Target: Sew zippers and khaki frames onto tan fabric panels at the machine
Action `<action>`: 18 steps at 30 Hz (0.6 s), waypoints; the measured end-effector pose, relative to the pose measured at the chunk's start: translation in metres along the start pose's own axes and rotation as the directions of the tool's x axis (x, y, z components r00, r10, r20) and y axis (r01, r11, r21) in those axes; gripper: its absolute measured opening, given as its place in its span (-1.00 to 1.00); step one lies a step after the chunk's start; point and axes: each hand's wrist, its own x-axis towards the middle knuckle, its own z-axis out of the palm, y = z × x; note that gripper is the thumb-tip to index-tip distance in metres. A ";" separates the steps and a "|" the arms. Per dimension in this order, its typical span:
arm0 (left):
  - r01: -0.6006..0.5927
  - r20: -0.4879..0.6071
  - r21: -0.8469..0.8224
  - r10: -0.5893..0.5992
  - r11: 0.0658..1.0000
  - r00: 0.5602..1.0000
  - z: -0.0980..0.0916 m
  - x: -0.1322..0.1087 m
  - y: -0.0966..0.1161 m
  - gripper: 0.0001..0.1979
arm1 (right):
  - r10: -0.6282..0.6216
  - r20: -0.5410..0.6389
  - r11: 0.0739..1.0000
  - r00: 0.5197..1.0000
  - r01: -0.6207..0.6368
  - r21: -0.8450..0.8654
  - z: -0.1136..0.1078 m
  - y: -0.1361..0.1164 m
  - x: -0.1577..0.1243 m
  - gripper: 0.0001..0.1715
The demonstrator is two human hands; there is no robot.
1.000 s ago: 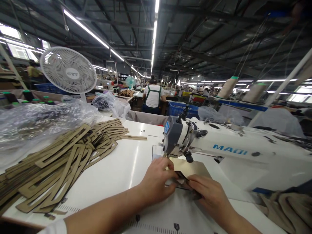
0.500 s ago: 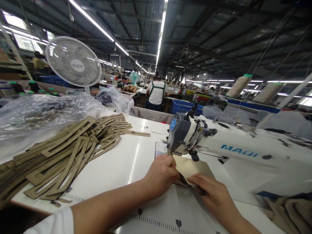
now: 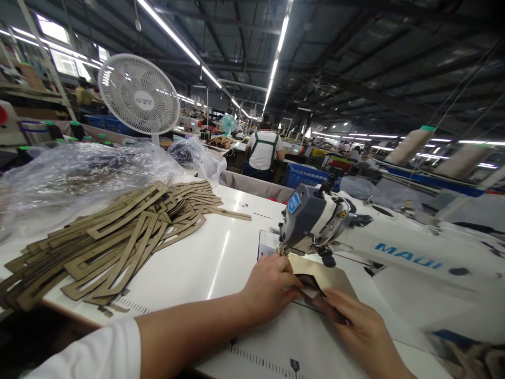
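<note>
My left hand (image 3: 271, 284) lies close in front of the presser foot of a white sewing machine (image 3: 398, 252), its fingers closed on a dark-edged piece of fabric (image 3: 311, 284). The near edge of that piece is pinched in my right hand (image 3: 355, 318), thumb and fingers together. Between the hands the fabric is partly lifted, showing a paler inner face. A cream-coloured sheet (image 3: 333, 273) lies just behind it, under the machine head. The needle and the held edges are mostly hidden by my left fingers.
A heap of brown frame-shaped cut pieces (image 3: 130, 242) covers the table's left side, with clear plastic bags (image 3: 90, 163) behind it. Beyond stand a white fan (image 3: 139, 95) and a person in a white shirt (image 3: 262, 150). Brown fabric (image 3: 477, 358) lies at lower right.
The view has swung left, so everything sits further right. The dark-edged fabric between my hands now shows more, its near part raised by my right hand. My left hand stays by the presser foot.
</note>
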 end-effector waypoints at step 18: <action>-0.094 0.000 0.100 0.094 0.991 0.996 0.006 -0.008 0.005 -0.90 | 0.177 0.094 0.983 0.980 -0.172 -0.061 0.002 -0.031 0.005 -0.75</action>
